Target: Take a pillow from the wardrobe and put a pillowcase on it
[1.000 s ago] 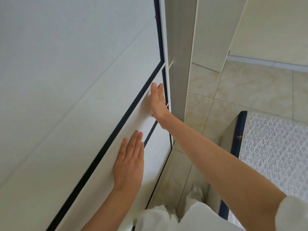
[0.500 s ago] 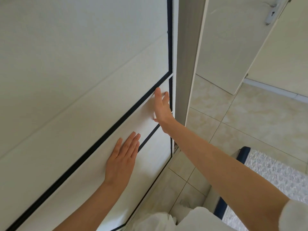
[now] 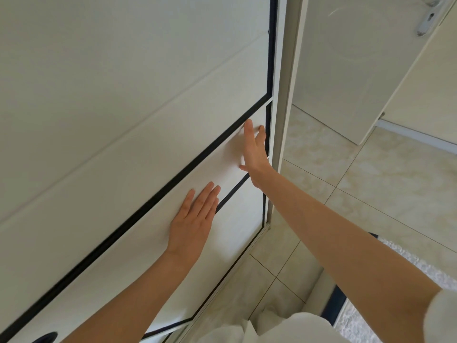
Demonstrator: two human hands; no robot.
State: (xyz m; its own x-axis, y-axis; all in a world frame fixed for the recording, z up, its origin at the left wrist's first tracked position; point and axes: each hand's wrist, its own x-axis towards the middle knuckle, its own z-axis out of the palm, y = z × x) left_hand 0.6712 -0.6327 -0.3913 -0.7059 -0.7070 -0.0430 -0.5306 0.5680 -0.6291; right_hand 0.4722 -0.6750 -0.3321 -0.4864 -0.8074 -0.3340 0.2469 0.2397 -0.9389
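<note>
Both palms lie flat and open on the wardrobe door (image 3: 148, 149), left hand (image 3: 193, 219) lower, right hand (image 3: 254, 149) by its edge, the pillow unseen, and with no grip they may simply slide across the smooth panel.

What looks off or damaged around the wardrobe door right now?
Nothing stands out. Both the left hand and right hand lie flat and open on the wardrobe door, whose panels and dark trim look intact. The tiled floor shows no spill.
</note>
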